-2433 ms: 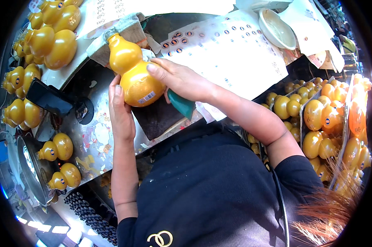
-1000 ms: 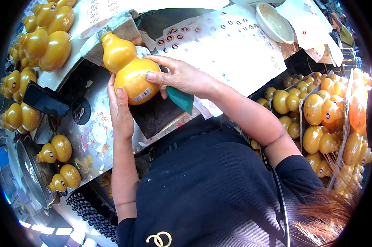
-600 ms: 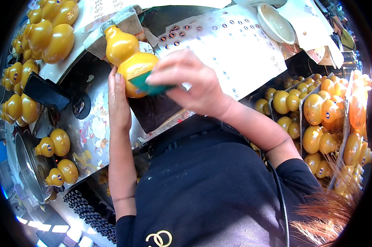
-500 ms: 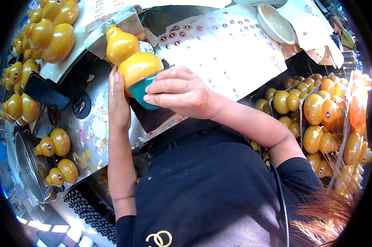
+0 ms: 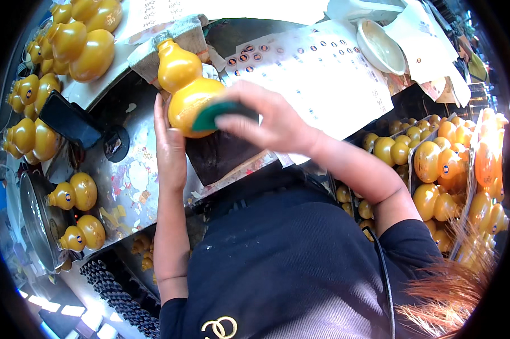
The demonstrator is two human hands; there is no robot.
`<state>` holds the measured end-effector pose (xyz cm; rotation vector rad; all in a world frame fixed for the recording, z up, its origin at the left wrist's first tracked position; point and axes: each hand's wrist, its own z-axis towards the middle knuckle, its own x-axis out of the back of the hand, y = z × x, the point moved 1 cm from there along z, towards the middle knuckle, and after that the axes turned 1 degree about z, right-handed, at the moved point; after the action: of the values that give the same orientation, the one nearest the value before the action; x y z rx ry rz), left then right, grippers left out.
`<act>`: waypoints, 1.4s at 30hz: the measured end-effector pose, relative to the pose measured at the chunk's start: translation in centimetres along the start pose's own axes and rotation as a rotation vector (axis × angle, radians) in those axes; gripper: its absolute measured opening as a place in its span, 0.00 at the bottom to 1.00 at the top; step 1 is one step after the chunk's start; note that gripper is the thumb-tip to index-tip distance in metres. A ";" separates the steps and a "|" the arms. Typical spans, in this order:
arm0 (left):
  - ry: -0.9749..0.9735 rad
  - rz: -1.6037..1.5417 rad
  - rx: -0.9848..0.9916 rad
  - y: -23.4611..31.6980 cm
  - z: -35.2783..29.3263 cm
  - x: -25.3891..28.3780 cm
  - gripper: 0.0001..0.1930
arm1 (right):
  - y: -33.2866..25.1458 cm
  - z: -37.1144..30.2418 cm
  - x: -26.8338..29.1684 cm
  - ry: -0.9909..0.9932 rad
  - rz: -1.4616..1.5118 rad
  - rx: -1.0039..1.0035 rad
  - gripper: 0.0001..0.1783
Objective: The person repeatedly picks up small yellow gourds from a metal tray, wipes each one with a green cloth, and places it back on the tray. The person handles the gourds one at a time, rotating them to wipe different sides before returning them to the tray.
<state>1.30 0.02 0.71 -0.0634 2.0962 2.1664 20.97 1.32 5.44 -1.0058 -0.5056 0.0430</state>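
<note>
A glossy yellow gourd-shaped bottle (image 5: 178, 70) lies tilted in front of me, its clear neck against a cloth-covered block (image 5: 181, 38). My left hand (image 5: 171, 150) holds the bottle along its lower left side, the fingers partly hidden behind it. Pinched in my right hand (image 5: 266, 121) is a flat green scraper (image 5: 218, 114), its edge touching the bottle's wide lower bulb. Motion blurs this hand and the scraper. A dark cloth (image 5: 215, 155) lies below the bottle at the bench edge.
Label sheets (image 5: 317, 79) spread to the right of the bottle, with a white bowl (image 5: 382, 48) beyond. A phone on a stand (image 5: 71, 121) is at left, near more gourd bottles (image 5: 82, 192) and a metal basin (image 5: 37, 226). Crates of gourd bottles (image 5: 430, 161) stand at right.
The green scraper has turned and slid slightly right across the lower bulb with my right hand. My left hand still holds the bottle. The whole view has shifted a little.
</note>
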 end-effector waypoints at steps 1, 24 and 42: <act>-0.034 0.113 -0.032 0.0 -0.4 0.0 0.40 | -0.2 1.6 0.6 -0.034 -0.065 0.030 0.16; 0.103 0.151 0.083 -0.3 1.9 -0.4 0.29 | 2.5 0.1 -1.2 0.369 -0.097 -0.273 0.21; 0.109 -0.020 0.118 -0.1 2.5 -0.1 0.24 | 0.9 -3.7 -4.4 0.067 -0.403 0.398 0.06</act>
<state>1.56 2.55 0.67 -0.1941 2.2674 2.0674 18.85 -2.23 1.41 -0.5029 -0.6021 -0.2413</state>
